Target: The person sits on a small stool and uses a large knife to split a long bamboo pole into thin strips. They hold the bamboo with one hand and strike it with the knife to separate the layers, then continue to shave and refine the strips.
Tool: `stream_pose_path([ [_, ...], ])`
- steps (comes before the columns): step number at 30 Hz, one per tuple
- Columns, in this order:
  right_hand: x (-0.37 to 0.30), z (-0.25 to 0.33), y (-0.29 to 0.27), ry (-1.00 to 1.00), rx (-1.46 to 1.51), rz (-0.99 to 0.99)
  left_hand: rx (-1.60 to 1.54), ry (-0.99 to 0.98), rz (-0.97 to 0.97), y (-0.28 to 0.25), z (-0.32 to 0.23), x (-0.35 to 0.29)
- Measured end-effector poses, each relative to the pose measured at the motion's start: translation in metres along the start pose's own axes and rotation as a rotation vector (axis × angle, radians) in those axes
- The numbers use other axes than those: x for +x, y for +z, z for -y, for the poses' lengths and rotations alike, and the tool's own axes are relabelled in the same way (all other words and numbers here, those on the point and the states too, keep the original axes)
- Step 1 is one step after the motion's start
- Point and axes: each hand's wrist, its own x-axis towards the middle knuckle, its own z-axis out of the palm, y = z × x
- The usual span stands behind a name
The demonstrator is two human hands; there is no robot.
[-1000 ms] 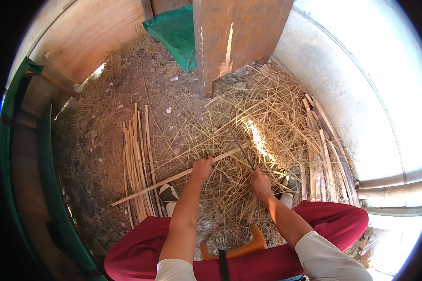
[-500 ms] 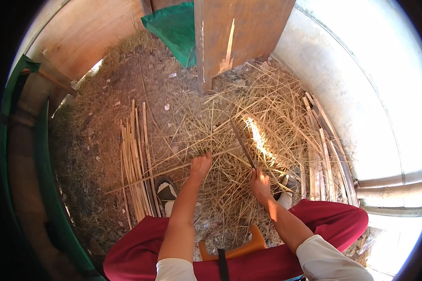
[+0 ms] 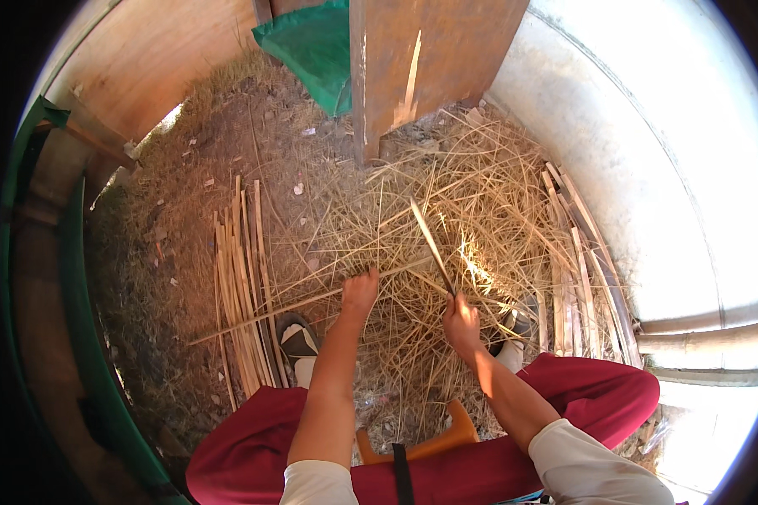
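My left hand is closed around a long thin bamboo strip, which lies slantwise from the lower left up to the blade. In my right hand is the handle of a long knife. Its blade points up and away, slightly left, and catches light along its length. The strip's far end meets or passes close to the blade; whether they touch I cannot tell. Beneath both hands spreads a heap of pale shavings.
A bundle of split strips lies by my left shoe. More strips lie at right, beside a pale curved wall. A wooden panel and a green sheet stand ahead. Between my legs shows an orange stool.
My right hand has shifted slightly up and left with the knife. The blade has turned from dark to bright. My left hand and the strip have hardly moved.
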Motion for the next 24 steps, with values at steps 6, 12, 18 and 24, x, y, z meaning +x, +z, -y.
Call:
stream_pose_path([
  [6,0.004,-0.003,0.003,0.064,0.040,0.198,-0.009,-0.032,0.084,-0.007,-0.003,-0.004],
  [12,-0.004,0.005,0.010,0.089,0.020,0.189,-0.064,-0.052,0.087,-0.005,-0.001,-0.006],
  [18,-0.002,0.003,0.017,0.126,0.051,0.197,-0.078,-0.056,0.085,-0.005,-0.002,-0.006],
  [24,-0.001,0.002,0.015,0.128,0.008,0.198,-0.097,-0.057,0.044,-0.009,-0.003,-0.007],
])
